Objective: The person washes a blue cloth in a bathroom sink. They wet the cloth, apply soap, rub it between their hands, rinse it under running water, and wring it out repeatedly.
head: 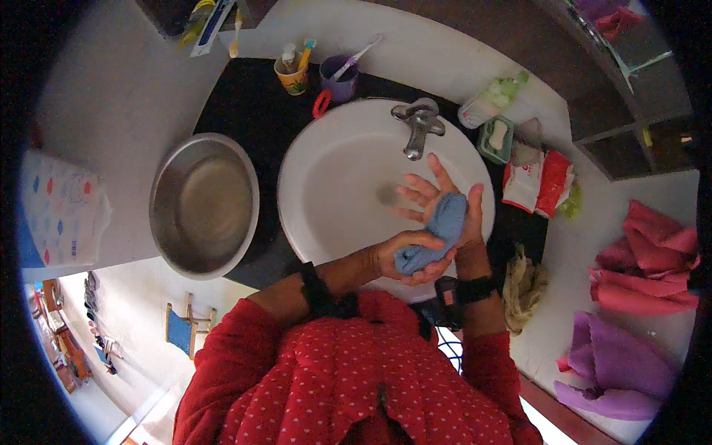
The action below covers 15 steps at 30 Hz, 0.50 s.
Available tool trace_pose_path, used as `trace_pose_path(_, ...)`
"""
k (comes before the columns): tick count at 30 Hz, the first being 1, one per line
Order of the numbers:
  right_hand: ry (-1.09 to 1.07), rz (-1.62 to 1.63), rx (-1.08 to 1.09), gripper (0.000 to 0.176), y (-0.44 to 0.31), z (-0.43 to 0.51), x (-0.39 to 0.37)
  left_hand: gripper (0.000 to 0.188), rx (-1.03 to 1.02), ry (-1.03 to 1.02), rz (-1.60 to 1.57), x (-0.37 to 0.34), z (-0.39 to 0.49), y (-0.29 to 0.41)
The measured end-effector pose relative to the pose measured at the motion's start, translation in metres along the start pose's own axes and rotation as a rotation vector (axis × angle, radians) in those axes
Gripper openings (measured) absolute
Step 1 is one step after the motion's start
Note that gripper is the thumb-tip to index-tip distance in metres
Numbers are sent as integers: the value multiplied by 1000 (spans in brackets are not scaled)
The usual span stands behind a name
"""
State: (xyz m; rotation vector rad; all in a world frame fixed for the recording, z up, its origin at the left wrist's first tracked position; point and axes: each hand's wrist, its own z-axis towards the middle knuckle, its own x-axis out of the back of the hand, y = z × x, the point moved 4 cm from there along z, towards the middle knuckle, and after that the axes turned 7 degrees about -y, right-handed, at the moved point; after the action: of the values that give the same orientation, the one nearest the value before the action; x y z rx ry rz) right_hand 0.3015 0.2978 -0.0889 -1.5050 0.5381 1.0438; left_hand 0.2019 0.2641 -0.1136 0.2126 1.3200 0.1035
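My left hand [403, 250] grips a blue rolled cloth [448, 217], its fingers wrapped around the lower end. The upper end of the cloth lies along the palm of my right hand [428, 192], whose fingers and thumb are spread apart. Both hands are over the right side of a white washbasin [328, 183]. Just beyond my right fingertips is a chrome faucet [417, 128], with no water seen running from it.
Left of the basin stands a metal bowl [206, 206] on the black counter [222, 105]. Behind are a paper cup [292, 80] and a purple cup [339, 83] with toothbrushes. A bottle [481, 108], a soap dish [495, 147], red-white packets [537, 181] and a brown cloth [523, 295] line the right side.
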Motion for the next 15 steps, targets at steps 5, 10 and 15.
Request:
trace_pose_path(5,-59,-178,10,63,2,-3,-19,44,-1,17,11,-5,-9,-2)
trace_pose_path(10,207,-142,-81,33,-2,-7,-16,52,-50,-104,53,-8,-15,1)
trace_pose_path(15,512,-294,-169,48,1,-5,-6,41,11,199,250,4,-11,0)
